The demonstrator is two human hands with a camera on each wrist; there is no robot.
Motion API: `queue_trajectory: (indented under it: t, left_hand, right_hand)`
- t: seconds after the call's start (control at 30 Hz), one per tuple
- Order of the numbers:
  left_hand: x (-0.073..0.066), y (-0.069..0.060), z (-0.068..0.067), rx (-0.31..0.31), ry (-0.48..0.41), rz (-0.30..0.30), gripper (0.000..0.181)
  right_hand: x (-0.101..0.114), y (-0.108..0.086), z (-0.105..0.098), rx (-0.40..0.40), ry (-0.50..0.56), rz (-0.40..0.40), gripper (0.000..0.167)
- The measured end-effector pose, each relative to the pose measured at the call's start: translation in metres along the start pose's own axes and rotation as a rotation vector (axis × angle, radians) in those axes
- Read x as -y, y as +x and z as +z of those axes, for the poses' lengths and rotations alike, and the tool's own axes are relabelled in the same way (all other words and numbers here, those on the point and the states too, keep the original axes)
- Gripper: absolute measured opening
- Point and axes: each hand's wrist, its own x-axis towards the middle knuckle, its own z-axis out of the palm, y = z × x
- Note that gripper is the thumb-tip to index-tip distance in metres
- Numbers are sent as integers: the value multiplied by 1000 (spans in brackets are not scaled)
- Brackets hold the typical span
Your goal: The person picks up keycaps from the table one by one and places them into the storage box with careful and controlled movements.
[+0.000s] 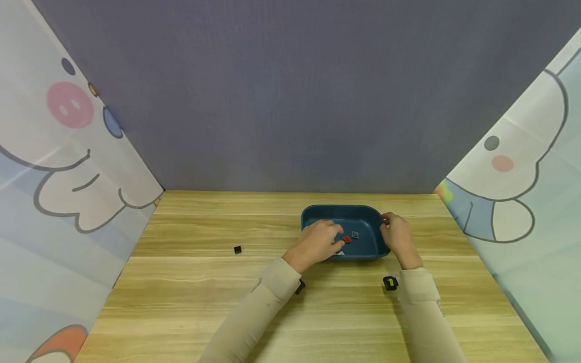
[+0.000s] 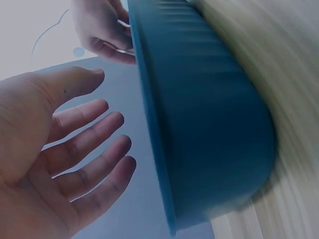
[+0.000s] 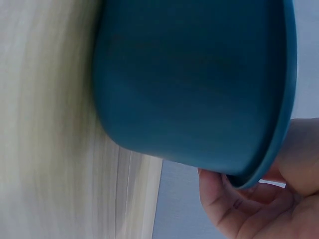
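Note:
A dark blue plastic tub stands on the table with a few small pieces inside. Among them are a small red square piece, a grey square one and a partly hidden white piece. My left hand hovers over the tub's left part, its fingers spread and slightly bent. In the left wrist view that hand is beside the rim, and nothing is between its fingers. My right hand holds the tub's right rim; the right wrist view shows its fingers curled around the edge.
A small black square piece lies on the wooden table, left of the tub. Black wrist devices show beside the left and right sleeves. A grey wall panel rises behind the table, with cartoon-print sheets on both sides.

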Motion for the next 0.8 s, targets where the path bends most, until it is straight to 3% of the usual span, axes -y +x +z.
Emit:
queue_trajectory:
  t: [0.33, 0.8]
  left_hand:
    - [14, -23, -12, -52, -25, -17, 29]
    - [77, -83, -35, -142, -37, -240, 34]
  right_hand:
    - [1, 0, 1, -4, -11, 4, 31]
    - [-1, 0, 0, -1, 7, -4, 31]
